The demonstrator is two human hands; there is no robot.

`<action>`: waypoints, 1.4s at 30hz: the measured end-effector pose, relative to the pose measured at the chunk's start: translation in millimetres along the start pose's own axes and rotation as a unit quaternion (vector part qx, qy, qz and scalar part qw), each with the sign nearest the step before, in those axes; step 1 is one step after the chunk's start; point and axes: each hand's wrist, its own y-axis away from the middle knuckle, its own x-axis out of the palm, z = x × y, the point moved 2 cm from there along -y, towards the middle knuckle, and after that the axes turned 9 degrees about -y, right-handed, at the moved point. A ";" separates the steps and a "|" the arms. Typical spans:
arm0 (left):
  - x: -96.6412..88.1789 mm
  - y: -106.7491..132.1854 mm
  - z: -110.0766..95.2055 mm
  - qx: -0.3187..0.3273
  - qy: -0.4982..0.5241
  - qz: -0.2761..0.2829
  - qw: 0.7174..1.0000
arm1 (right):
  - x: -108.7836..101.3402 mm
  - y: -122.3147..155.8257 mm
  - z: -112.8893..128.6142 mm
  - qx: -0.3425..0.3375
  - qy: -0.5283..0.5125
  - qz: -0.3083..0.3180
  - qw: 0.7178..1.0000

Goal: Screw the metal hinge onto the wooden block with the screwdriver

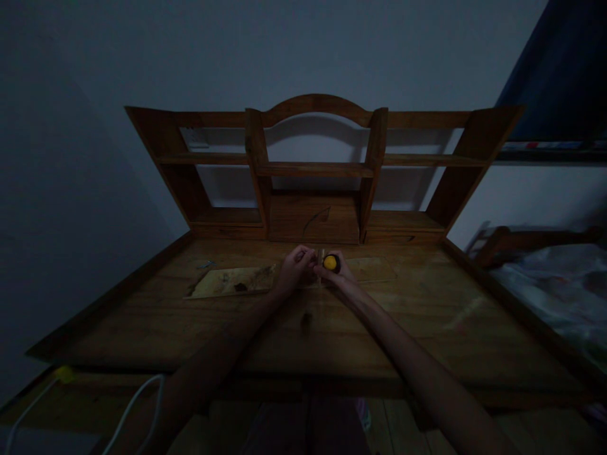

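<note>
Both my hands meet over the middle of a wooden desk (408,328) in dim light. My right hand (337,270) is closed around a small tool with a round yellow end (330,262). My left hand (296,264) is curled, its fingertips pinched next to the tool, and whatever it holds is too small and dark to make out. Both hands rest above a long pale wooden board (232,281) that lies flat across the desk.
A wooden hutch with shelves and an arched top (315,165) stands at the desk's back. A small dark spot (306,321) marks the desk in front of my hands. White cables (135,404) hang at lower left. A bed with pale bedding (552,281) is at right.
</note>
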 end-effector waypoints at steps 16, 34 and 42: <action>-0.2 -2.7 6.7 0.015 0.017 -0.016 1.000 | -9.0 -3.2 0.1 -0.037 0.046 0.030 0.998; -3.3 -5.4 8.7 0.034 -0.014 -0.064 0.997 | -6.5 5.0 6.8 -0.120 0.323 0.014 0.939; -102.3 -52.7 31.2 0.080 -0.157 -0.183 0.967 | -16.6 2.2 2.1 -0.153 0.368 0.035 0.916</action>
